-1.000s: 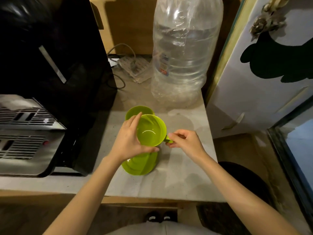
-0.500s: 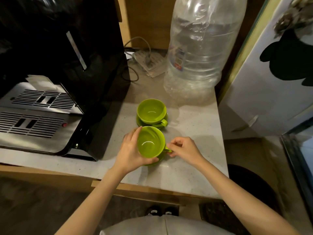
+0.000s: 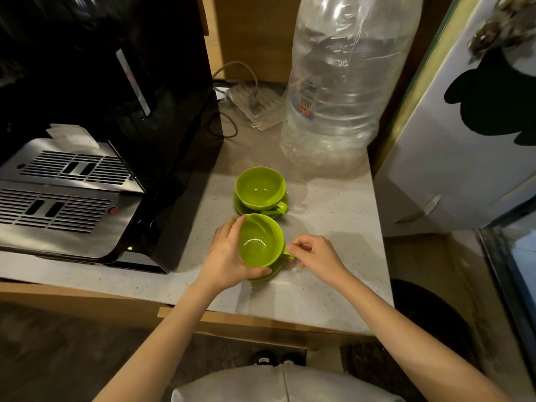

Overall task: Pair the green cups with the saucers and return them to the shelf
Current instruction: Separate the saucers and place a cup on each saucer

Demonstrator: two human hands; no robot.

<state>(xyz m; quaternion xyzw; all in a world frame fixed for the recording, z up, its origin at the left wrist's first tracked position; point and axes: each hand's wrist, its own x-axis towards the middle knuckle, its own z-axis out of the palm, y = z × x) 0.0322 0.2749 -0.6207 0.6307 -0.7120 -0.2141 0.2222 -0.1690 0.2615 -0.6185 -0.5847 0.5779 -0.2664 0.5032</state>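
The pale speckled stone countertop [image 3: 324, 227] fills the middle of the view, its wooden front edge running along below. On its left sits the big glossy black coffee machine [image 3: 116, 117] with two slotted silver metal drip trays [image 3: 58, 195] stepped out in front. At the back right stands the tall clear plastic water bottle [image 3: 342, 91], crumpled in places, with a small label low on its side. Between machine and bottle, against the back wall, lies a white power strip [image 3: 255, 105] with a grey cable looping up from it. To the far right is a white cabinet door [image 3: 435, 146] carrying a dark shape.

Now the cups. The far bright green plastic cup [image 3: 259, 187] sits upright on its matching green saucer [image 3: 246, 208], handle pointing right and toward the camera, just in front of the bottle. Just beside it, nearer the counter edge, is the near green cup [image 3: 261, 242], upright over the near green saucer [image 3: 272, 272], of which only a sliver shows under the cup's right side; I cannot tell whether the cup is fully seated.

The left hand [image 3: 226, 253] is cupped around the near cup's left wall, fingers curled over the rim and thumb under the front. The right hand [image 3: 316, 255] pinches that cup's small handle between thumb and fingertips.
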